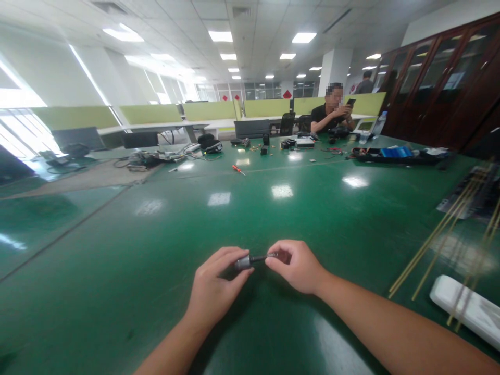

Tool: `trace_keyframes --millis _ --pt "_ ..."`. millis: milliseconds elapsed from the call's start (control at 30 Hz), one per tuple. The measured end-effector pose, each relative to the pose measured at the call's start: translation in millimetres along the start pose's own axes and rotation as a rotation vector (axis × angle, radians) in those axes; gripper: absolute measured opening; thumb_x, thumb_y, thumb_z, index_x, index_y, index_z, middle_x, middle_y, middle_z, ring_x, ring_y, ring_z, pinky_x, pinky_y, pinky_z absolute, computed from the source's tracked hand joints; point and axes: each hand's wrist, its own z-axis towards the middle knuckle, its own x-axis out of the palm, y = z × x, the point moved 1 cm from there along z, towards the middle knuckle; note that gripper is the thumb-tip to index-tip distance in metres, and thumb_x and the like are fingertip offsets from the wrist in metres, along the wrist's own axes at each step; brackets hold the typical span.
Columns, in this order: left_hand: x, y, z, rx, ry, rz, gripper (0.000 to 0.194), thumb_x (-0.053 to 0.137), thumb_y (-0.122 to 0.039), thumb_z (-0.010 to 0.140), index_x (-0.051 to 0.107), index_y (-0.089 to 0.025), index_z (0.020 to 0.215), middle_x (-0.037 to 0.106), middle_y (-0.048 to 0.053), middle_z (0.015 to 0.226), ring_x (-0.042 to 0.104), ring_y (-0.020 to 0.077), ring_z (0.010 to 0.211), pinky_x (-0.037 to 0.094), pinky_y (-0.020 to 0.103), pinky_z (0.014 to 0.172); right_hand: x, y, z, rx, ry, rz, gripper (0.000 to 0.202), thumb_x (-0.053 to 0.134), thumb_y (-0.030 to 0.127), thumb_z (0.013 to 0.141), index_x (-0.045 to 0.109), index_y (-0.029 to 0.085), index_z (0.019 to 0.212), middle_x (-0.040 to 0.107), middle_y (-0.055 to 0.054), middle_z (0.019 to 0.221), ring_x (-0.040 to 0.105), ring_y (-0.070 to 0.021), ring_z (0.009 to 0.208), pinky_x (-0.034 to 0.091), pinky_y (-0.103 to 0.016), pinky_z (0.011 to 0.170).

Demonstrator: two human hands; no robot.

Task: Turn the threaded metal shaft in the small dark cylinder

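Near the front of the green table, my left hand grips a small grey cylinder between thumb and fingers. A thin dark shaft sticks out of the cylinder toward the right; its exact kind I cannot make out. My right hand pinches the far end of that shaft, where a small metallic tip shows between thumb and forefinger. Both hands are just above the table surface, and the cylinder and shaft lie roughly level between them.
An orange-handled screwdriver lies farther back. Thin yellowish rods and a white case are at right. Along the far edge sit a black tray with blue items, a black pouch and cables. A person sits there, holding a phone.
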Motion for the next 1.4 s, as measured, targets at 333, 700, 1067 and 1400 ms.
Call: trace_keyframes --millis 333,700,1067,1400 --pt "-1.6 1.6 0.7 -0.015 0.009 0.015 0.022 0.073 -0.029 0.086 0.071 -0.029 0.109 0.069 0.001 0.105 0.066 0.0183 0.096 0.053 0.03 0.087 -0.7 -2.0 1.2 0.014 0.012 0.013 0.009 0.07 0.024 0.08 0.072 0.016 0.081 0.063 0.001 0.065 0.052 -0.0123 0.059 0.039 -0.023 0.056" --pt "-2.2 1.2 0.5 -0.008 -0.001 0.001 0.021 0.071 -0.029 0.087 0.071 -0.028 0.108 0.069 0.002 0.105 0.066 0.0182 0.096 0.053 0.03 0.087 -1.8 -2.5 1.2 0.018 0.009 0.023 0.009 0.069 0.024 0.08 0.072 0.016 0.081 0.063 0.001 0.065 0.053 -0.0124 0.059 0.04 -0.023 0.057" --pt "-2.7 1.7 0.5 -0.023 -0.007 0.02 0.021 0.071 -0.031 0.087 0.071 -0.026 0.107 0.07 0.004 0.106 0.066 0.0209 0.097 0.054 0.033 0.089 -2.5 -1.9 1.1 0.013 -0.001 0.015 0.007 0.07 0.024 0.081 0.071 0.017 0.081 0.064 0.001 0.067 0.053 -0.0128 0.059 0.039 -0.024 0.057" --pt "-3.7 2.3 -0.5 -0.037 -0.01 0.02 0.023 0.073 -0.031 0.086 0.071 -0.027 0.108 0.069 0.002 0.106 0.066 0.0199 0.098 0.052 0.032 0.09 -2.8 -2.1 1.4 0.015 0.005 0.006 0.007 0.069 0.024 0.08 0.071 0.017 0.08 0.063 0.001 0.066 0.052 -0.0125 0.058 0.038 -0.024 0.056"
